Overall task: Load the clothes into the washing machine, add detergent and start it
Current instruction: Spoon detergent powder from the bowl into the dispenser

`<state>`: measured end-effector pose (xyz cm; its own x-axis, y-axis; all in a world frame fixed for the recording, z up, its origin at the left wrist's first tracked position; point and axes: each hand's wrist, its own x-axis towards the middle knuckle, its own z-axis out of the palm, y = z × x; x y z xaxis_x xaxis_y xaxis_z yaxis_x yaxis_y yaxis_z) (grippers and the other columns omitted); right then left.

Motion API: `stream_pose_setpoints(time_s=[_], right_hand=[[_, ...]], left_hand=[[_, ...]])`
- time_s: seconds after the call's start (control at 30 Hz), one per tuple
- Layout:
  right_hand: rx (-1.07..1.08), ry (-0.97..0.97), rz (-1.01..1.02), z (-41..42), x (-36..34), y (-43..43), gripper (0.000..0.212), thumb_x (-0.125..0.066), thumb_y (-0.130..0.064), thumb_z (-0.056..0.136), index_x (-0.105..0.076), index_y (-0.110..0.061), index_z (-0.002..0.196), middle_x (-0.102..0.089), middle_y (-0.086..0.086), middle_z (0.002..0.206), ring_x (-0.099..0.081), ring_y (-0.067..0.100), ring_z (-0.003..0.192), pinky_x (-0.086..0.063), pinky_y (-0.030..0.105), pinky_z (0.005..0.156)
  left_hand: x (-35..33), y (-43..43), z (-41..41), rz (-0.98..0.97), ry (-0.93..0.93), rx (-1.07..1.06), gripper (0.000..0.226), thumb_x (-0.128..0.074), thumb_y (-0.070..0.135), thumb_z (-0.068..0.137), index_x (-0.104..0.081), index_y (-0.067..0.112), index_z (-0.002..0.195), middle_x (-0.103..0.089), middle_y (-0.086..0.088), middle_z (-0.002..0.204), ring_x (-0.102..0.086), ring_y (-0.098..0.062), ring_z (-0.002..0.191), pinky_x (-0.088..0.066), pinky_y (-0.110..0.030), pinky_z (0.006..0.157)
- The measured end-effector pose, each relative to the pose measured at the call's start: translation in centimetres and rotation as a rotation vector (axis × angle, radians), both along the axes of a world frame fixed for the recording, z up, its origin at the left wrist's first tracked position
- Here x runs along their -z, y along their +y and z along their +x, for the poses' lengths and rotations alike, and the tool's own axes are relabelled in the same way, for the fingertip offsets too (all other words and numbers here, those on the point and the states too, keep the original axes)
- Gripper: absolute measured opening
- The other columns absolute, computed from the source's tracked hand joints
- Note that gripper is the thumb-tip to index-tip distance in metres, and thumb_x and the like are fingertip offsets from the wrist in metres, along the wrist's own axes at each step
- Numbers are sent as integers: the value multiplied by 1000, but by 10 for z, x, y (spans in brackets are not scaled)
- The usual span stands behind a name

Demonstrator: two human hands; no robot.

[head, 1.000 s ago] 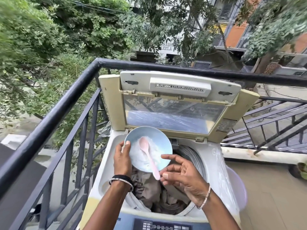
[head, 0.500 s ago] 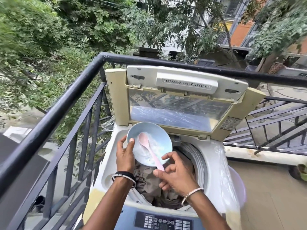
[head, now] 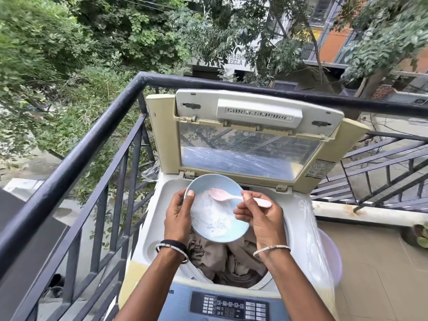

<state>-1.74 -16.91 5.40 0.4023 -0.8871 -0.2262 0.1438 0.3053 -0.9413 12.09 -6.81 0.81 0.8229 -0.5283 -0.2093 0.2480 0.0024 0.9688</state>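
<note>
A top-loading washing machine [head: 301, 218] stands on a balcony with its lid [head: 250, 140] raised. Brown clothes [head: 222, 258] fill its drum. My left hand [head: 178, 214] grips a light blue bowl [head: 231, 232] by its left rim, thumb inside, above the drum. White detergent powder [head: 208, 212] lies in the bowl. My right hand [head: 259, 214] pinches the handle of a pink spoon [head: 220, 195] whose scoop rests in the powder. The control panel [head: 229, 306] sits at the machine's near edge.
A black metal railing [head: 97, 130] runs along the left and behind the machine, trees beyond it. A pale plastic tub [head: 333, 256] stands to the machine's right on the tiled balcony floor [head: 375, 274]. A potted plant [head: 419, 232] is at the right edge.
My right hand has risen from under the bowl and taken hold of the pink spoon's handle, turning the spoon sideways. The bowl now sits flatter over the drum.
</note>
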Motion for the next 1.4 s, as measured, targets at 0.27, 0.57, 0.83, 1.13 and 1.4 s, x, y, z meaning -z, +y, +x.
stream_pose_setpoints(time_s=[0.27, 0.57, 0.83, 1.13, 1.4], right_hand=[[-32, 275, -403, -27, 7, 4, 11, -61, -18, 93, -70, -22, 98, -72, 8, 70, -71, 21, 64, -59, 32, 64], [2, 183, -274, -22, 30, 6, 5, -63, -13, 92, -66, -12, 95, -71, 15, 71, -70, 27, 64, -56, 34, 60], [47, -10, -33, -17, 33, 5, 12, -63, -4, 90, -65, 2, 100, -68, 25, 75, -67, 30, 64, -57, 29, 57], [82, -116, 147, -24, 34, 0, 12, -63, -3, 89, -66, 2, 100, -69, 21, 72, -67, 24, 59, -58, 26, 56], [148, -139, 200, -31, 32, -11, 15, -65, -4, 87, -67, 3, 99, -69, 19, 71, -66, 22, 57, -57, 24, 53]], left_hand=[[8, 3, 6, 24, 33, -48, 57, -64, 69, 70, -65, 28, 109, -72, -2, 109, -67, -24, 105, -50, -57, 95], [7, 2, -1, 14, -8, -31, 52, -64, 65, 72, -68, 26, 106, -73, -1, 107, -67, -23, 104, -53, -50, 94], [6, 2, -6, 80, -101, 34, 42, -60, 59, 76, -70, 28, 104, -72, 20, 93, -65, 4, 87, -47, -22, 79], [18, 2, -3, 91, -9, -16, 49, -63, 66, 72, -70, 30, 105, -72, 6, 106, -66, -18, 105, -53, -44, 94], [30, -1, -2, 100, 164, -78, 54, -68, 66, 65, -66, 29, 103, -72, -2, 98, -67, -26, 86, -55, -50, 80]])
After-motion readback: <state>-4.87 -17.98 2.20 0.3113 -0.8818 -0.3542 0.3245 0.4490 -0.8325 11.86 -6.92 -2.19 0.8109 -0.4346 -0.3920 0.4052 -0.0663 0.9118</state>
